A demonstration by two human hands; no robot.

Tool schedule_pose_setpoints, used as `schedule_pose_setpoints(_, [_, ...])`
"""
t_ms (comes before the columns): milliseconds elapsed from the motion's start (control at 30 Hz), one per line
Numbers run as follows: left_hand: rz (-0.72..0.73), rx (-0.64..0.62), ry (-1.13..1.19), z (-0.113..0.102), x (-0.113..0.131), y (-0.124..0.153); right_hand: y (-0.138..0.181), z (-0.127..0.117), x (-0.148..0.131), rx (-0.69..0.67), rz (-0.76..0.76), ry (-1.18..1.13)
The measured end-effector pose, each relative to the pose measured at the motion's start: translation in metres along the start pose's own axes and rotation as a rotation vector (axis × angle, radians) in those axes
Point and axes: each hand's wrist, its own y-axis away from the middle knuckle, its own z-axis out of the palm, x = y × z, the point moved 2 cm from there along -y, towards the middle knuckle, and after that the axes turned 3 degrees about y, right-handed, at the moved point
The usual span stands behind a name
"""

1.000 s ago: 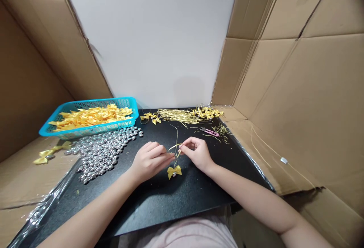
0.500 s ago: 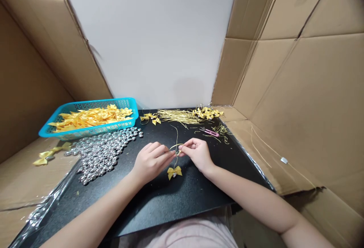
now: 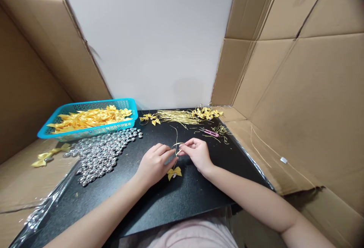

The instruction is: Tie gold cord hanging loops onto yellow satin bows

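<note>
My right hand (image 3: 197, 155) pinches a thin gold cord (image 3: 176, 136) between thumb and fingertips, and the cord bends into a small loop there. Facing it from the left is my left hand (image 3: 156, 162), its thumb and forefinger parted close beside the loop. Just below the fingertips, a yellow ribbon bow (image 3: 174, 173) with a small silver piece at its middle lies on the black table at the cord's lower end. The cord's other end trails upward over the tabletop.
At the left stands a blue basket (image 3: 88, 127) of yellow bows, with many silver beads (image 3: 99, 153) heaped before it. Cut gold cords (image 3: 179, 116) and finished-looking bows (image 3: 207, 112) lie at the back. Pink thread snips (image 3: 211, 132) rest beside cord scraps (image 3: 221, 129). Cardboard walls flank the table.
My left thumb has dropped away from the forefinger, and the left fingers have drawn slightly back from the cord. The right hand keeps its pinch in nearly the same place.
</note>
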Motion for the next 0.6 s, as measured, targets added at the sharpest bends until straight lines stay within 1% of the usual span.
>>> schedule_pose_setpoints(100, [-0.008, 0.012, 0.008, 0.000, 0.000, 0.000, 0.000, 0.001, 0.002, -0.003, 0.005, -0.012])
schedule_pose_setpoints(167, [-0.072, 0.031, 0.090, -0.002, 0.001, -0.001, 0.000, 0.002, 0.002, -0.005, 0.006, -0.023])
schedule_pose_setpoints(200, [-0.132, 0.028, 0.164, -0.002, 0.001, -0.001, 0.000, 0.002, 0.002, -0.005, 0.005, -0.030])
schedule_pose_setpoints(233, [-0.219, 0.016, 0.262, -0.002, 0.001, -0.001, 0.001, 0.002, 0.001, -0.005, 0.003, -0.038])
schedule_pose_setpoints(300, [-0.474, 0.002, 0.531, 0.001, 0.000, 0.000, 0.001, 0.002, -0.001, -0.005, -0.004, -0.057])
schedule_pose_setpoints(367, [-0.713, 0.019, 0.779, 0.005, 0.000, 0.001, 0.001, 0.002, -0.003, -0.005, -0.010, -0.078])
schedule_pose_setpoints(400, [-0.793, 0.043, 0.862, 0.007, 0.000, 0.002, 0.001, 0.003, -0.004, -0.004, -0.010, -0.088])
schedule_pose_setpoints(467, [-0.862, 0.080, 0.937, 0.011, 0.000, 0.003, 0.001, 0.003, -0.004, -0.003, -0.010, -0.106])
schedule_pose_setpoints(600, [-0.910, 0.147, 0.955, 0.015, -0.002, 0.005, 0.003, 0.005, -0.003, 0.007, -0.005, -0.132])
